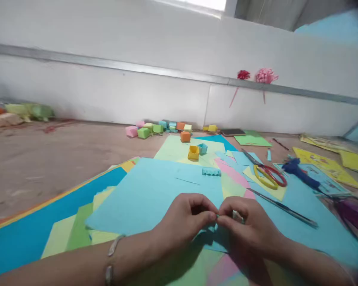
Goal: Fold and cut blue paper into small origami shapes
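Observation:
My left hand (183, 220), with a metal bangle (115, 246) on its wrist, and my right hand (252, 226) meet fingertip to fingertip. Both pinch a small light-blue paper piece (211, 228), mostly hidden by the fingers. Under them lies a large light-blue paper sheet (155, 194). Just beyond the hands sits a light-blue strip with a scalloped edge (211, 172). Farther back stand a small open yellow paper box (193, 153), a light-blue one (202, 148) and an orange one (185, 136).
To the right lie scissors (267, 176) with red and yellow handles, a slim dark pen-like tool (286, 210) and a blue glue gun (301, 173). Several coloured paper boxes (158, 128) line the wall. A dark phone-like slab (232, 132) and green paper (253, 138) lie nearby.

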`<state>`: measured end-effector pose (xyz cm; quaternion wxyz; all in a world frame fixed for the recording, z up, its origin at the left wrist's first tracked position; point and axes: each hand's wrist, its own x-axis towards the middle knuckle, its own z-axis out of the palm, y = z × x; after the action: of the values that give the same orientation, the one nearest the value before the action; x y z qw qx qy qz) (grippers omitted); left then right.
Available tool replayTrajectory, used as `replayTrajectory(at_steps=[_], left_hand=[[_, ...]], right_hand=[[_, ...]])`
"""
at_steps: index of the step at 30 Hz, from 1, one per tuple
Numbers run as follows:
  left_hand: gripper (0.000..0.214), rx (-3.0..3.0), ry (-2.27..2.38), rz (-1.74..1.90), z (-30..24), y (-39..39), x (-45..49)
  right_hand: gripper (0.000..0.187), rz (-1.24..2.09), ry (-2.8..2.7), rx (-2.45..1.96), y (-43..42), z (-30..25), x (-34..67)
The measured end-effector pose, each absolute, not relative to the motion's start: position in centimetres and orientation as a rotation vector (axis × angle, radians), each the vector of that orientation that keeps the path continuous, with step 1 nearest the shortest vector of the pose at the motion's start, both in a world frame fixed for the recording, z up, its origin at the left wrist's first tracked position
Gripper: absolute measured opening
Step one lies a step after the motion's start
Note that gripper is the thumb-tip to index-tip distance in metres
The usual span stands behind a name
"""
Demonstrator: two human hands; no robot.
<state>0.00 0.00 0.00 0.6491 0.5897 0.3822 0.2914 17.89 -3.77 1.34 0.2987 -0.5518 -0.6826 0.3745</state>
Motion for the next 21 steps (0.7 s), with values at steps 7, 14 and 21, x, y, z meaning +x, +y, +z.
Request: replayTrajectory(at_steps=[7,14,21], left_hand=[[0.032,1.617,0.79,0.873,-1.3,0.6,-0.8],[0.014,1.94,0.534,1.029,-1.2,0.6,-1.0],[0.005,1.646,0.858,0.921,-0.4,0.4,-0.6]], right_hand=[[0.013,1.356,-1.499,-1.428,-2.5,0.5,18.2],[0.021,1.462,-1.537,-1.374,-2.7,0.4,18.5],[0.02,0.459,-1.983,-1.098,-3.9,0.5,18.7]])
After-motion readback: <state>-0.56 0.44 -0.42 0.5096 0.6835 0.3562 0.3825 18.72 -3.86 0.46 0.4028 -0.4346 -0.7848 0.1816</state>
